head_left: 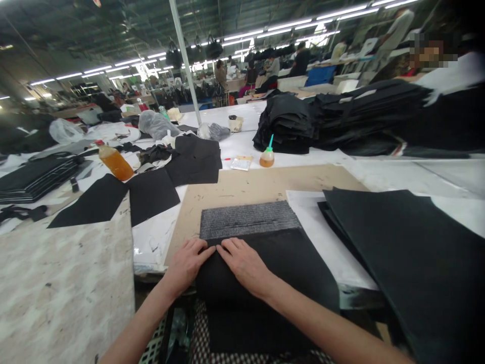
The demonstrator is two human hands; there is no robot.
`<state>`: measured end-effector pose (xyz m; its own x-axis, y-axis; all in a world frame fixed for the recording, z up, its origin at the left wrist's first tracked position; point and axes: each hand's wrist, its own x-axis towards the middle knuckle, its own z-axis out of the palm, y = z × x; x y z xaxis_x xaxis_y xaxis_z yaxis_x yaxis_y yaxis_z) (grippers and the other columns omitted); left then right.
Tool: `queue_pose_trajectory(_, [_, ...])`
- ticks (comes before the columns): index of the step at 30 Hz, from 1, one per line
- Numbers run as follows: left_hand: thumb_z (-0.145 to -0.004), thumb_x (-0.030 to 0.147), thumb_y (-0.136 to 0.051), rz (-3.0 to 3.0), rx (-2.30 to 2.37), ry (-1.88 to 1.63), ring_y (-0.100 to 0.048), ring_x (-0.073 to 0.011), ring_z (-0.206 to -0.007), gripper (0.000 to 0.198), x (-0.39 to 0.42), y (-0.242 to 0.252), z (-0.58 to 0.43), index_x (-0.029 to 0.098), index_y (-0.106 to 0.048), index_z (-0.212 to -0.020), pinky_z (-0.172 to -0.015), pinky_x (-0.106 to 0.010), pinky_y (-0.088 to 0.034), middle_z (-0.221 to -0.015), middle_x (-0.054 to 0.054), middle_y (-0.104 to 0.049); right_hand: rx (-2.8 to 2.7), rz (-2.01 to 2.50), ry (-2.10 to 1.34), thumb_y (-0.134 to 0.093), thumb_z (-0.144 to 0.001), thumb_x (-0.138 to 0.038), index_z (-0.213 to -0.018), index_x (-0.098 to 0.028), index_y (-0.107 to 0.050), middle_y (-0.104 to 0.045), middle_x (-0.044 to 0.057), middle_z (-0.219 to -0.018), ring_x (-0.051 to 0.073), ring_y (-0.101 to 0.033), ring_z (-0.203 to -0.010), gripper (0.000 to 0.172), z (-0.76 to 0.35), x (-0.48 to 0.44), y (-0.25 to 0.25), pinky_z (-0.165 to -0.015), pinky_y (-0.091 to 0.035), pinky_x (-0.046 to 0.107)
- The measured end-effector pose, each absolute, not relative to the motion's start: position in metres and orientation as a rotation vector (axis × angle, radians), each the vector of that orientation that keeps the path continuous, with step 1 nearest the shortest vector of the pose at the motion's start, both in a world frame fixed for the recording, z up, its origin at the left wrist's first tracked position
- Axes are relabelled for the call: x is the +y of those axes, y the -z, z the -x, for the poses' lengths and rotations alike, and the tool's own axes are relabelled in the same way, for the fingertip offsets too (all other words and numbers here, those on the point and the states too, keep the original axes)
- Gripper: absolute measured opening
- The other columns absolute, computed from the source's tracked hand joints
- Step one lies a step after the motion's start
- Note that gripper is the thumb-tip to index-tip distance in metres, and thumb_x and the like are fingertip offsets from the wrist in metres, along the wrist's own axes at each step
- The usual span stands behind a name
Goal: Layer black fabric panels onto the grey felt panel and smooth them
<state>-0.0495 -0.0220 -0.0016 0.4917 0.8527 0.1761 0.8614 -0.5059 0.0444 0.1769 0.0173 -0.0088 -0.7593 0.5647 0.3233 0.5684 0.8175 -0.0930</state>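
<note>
A black fabric panel (pixel 261 273) drapes over the near table edge toward my lap. Its far edge meets a grey ribbed strip (pixel 250 220), which lies flat on the tan board. My left hand (pixel 189 260) holds the panel's far left corner, fingers bent over the edge. Close beside it, my right hand (pixel 242 260) grips the same edge, and the thumbs almost touch. What lies under the fingertips is hidden.
Larger black sheets (pixel 409 242) overhang the table at right. Behind stand a small glue bottle (pixel 267 157) with a green nozzle and a tall stack of black pieces (pixel 291 121). An amber bottle (pixel 115 161) leans at left near black cut pieces (pixel 151 194). People work farther back.
</note>
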Motion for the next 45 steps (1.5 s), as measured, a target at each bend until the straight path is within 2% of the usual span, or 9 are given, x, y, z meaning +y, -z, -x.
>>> queue_pose_trajectory(5, [-0.100, 0.020, -0.047, 2.699, -1.828, 0.747, -0.058, -0.0170, -0.098, 0.025, -0.026, 0.009, 0.065, 0.022, -0.063, -0.120, -0.088, -0.030, -0.051, -0.103, -0.005, -0.061, -2.623, 0.843, -0.047, -0.052, -0.097, -0.012, -0.132, -0.015, -0.054, -0.057, 0.010, -0.113, 0.023, -0.050, -0.103, 0.035, -0.164, 0.013, 0.015, -0.091, -0.045, 0.037])
queue_pose_trajectory(8, [-0.101, 0.022, -0.045, 2.727, -1.814, 0.827, -0.059, -0.0163, -0.098, 0.025, -0.028, 0.012, 0.073, 0.023, -0.064, -0.117, -0.086, -0.029, -0.051, -0.103, -0.004, -0.061, -2.631, 0.834, -0.060, -0.053, -0.096, -0.013, -0.136, -0.017, -0.052, -0.057, 0.009, -0.112, 0.023, -0.050, -0.103, 0.040, -0.164, 0.013, 0.014, -0.091, -0.045, 0.037])
queue_pose_trajectory(15, [-0.099, 0.012, -0.045, 2.692, -1.666, 0.537, -0.055, -0.0192, -0.100, 0.034, -0.036, 0.014, 0.077, 0.024, -0.059, -0.127, -0.087, -0.033, -0.052, -0.110, -0.006, -0.060, -2.666, 0.834, -0.007, -0.058, -0.094, -0.013, -0.138, -0.020, -0.051, -0.057, 0.008, -0.109, 0.023, -0.051, -0.103, 0.045, -0.162, 0.012, 0.007, -0.089, -0.045, 0.037])
queue_pose_trajectory(21, [-0.096, 0.013, -0.050, 2.660, -1.557, 0.327, -0.053, -0.0227, -0.100, 0.038, -0.044, 0.008, 0.075, 0.020, -0.054, -0.133, -0.088, -0.038, -0.053, -0.113, -0.009, -0.060, -2.660, 0.834, 0.011, -0.057, -0.094, -0.013, -0.135, -0.019, -0.053, -0.057, 0.007, -0.107, 0.023, -0.051, -0.100, 0.043, -0.161, 0.011, 0.005, -0.087, -0.045, 0.038])
queue_pose_trajectory(25, [-0.095, 0.010, -0.048, 2.621, -1.575, 0.244, -0.054, -0.0227, -0.100, 0.038, -0.055, 0.001, 0.083, 0.020, -0.055, -0.131, -0.089, -0.038, -0.051, -0.113, -0.009, -0.060, -2.645, 0.827, 0.001, -0.057, -0.093, -0.012, -0.133, -0.018, -0.054, -0.057, 0.007, -0.107, 0.024, -0.050, -0.098, 0.040, -0.164, 0.010, 0.004, -0.086, -0.044, 0.038])
queue_pose_trajectory(29, [-0.095, 0.008, -0.043, 2.441, -1.751, 0.223, -0.054, -0.0233, -0.100, 0.030, -0.062, -0.007, 0.079, 0.021, -0.061, -0.115, -0.091, -0.041, -0.049, -0.111, -0.007, -0.060, -2.613, 0.817, -0.013, -0.058, -0.093, -0.012, -0.130, -0.017, -0.055, -0.056, 0.007, -0.105, 0.024, -0.049, -0.096, 0.038, -0.165, 0.011, 0.006, -0.083, -0.043, 0.038])
queue_pose_trajectory(33, [-0.100, 0.017, -0.040, 2.364, -1.829, 0.447, -0.055, -0.0217, -0.108, 0.026, -0.050, 0.002, 0.047, 0.021, -0.058, -0.119, -0.094, -0.037, -0.047, -0.120, -0.007, -0.058, -2.581, 0.820, -0.030, -0.054, -0.096, -0.016, -0.123, -0.017, -0.056, -0.056, 0.007, -0.103, 0.023, -0.048, -0.095, 0.027, -0.166, 0.009, 0.008, -0.082, -0.043, 0.038])
queue_pose_trajectory(37, [-0.101, 0.026, -0.045, 2.388, -1.730, 0.344, -0.057, -0.0246, -0.102, 0.027, -0.036, 0.020, 0.020, 0.022, -0.059, -0.123, -0.091, -0.040, -0.047, -0.112, -0.007, -0.061, -2.588, 0.826, -0.025, -0.051, -0.098, -0.019, -0.115, -0.015, -0.058, -0.055, 0.007, -0.102, 0.022, -0.048, -0.095, 0.018, -0.187, 0.014, 0.009, -0.082, -0.044, 0.037])
queue_pose_trajectory(45, [-0.098, 0.041, -0.051, 2.424, -1.750, 0.310, -0.057, -0.0273, -0.100, 0.030, -0.029, 0.016, 0.026, 0.027, -0.061, -0.122, -0.091, -0.046, -0.042, -0.107, -0.005, -0.063, -2.505, 1.222, 0.000, -0.045, -0.092, -0.004, -0.129, -0.017, -0.056, -0.057, 0.009, -0.109, 0.023, -0.050, -0.102, 0.040, -0.334, 0.042, 0.015, -0.089, -0.048, 0.036])
